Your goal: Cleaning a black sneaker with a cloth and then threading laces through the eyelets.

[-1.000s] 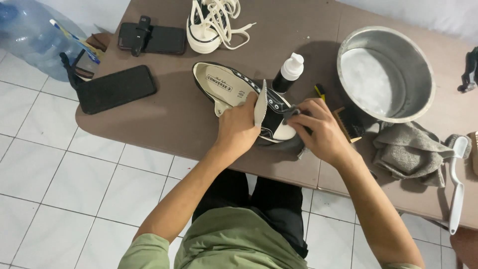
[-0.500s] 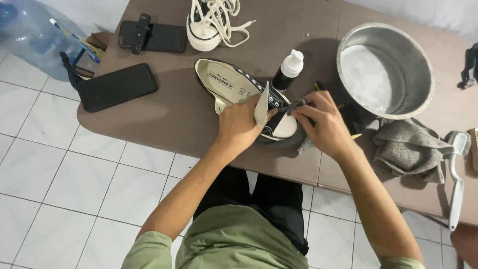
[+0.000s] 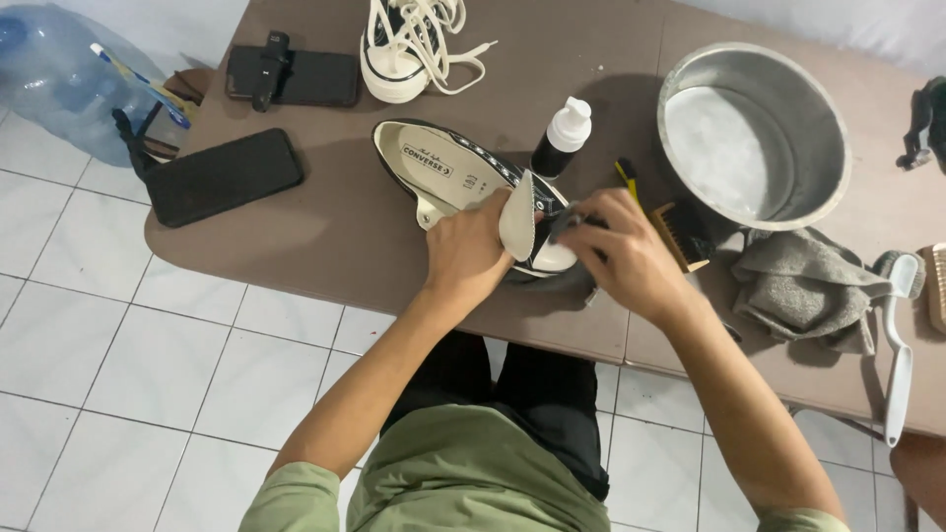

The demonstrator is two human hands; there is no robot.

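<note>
Sneaker (image 3: 463, 182) flat, heel up-left, toe lower-right.

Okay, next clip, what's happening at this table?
A person is cleaning a black canvas sneaker with a white sole on a brown table. The left hand steadies the shoe near its pulled-up tongue, while the right hand presses a small dark grey cloth against the toe area. A small dark bottle with a white cap, a metal basin of soapy water and a wooden brush sit close by.
</note>
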